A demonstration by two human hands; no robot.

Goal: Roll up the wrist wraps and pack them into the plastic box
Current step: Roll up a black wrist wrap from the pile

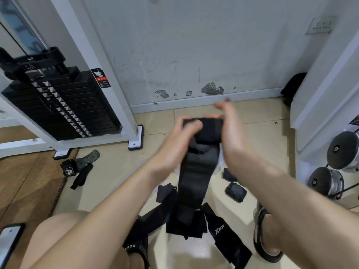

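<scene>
I hold a black wrist wrap [198, 171] up in front of me; its top end is wound into a roll [207, 131] and the loose tail hangs down to the floor. My left hand [180, 138] grips the roll from the left, thumb on top. My right hand [231, 129] is against the roll's right side, fingers curled behind it. Several more black wraps [223, 230] lie unrolled on the floor between my feet. Two rolled wraps [235, 191] sit on a clear plastic surface [220, 164] behind the hanging tail; whether that is the box I cannot tell.
A weight-stack machine [64, 105] with white frame stands at the left. A wrist strap [77, 167] lies near its foot. Dumbbells [334, 166] rest at the right by a white frame. A phone [9, 241] lies at lower left. The wall is close ahead.
</scene>
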